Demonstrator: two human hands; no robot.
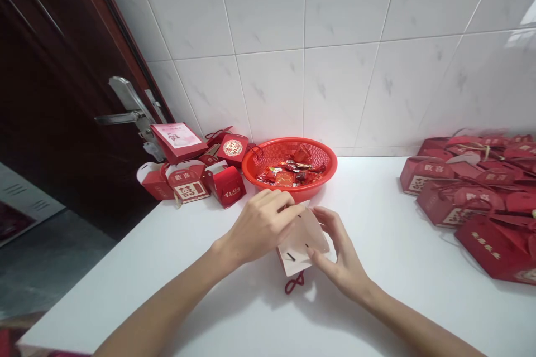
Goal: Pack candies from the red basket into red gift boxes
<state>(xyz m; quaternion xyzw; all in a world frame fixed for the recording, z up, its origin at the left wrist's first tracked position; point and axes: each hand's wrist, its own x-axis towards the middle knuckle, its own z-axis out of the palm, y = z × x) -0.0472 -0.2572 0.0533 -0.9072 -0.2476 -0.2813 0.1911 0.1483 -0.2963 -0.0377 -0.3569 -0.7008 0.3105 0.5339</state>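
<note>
Hands (pixel 263 224) (pixel 341 256) half-closed on pale box (pixel 300 237)

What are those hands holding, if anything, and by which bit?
A small box. The right hand holds it by the right side. The left hand is at its upper left edge, its grip partly hidden.

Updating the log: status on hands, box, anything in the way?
Left hand at upper left of box; right hand at its right side. Box unclosed, pale side showing, red cord below. Nearest obstacle: red basket, just behind.
</note>
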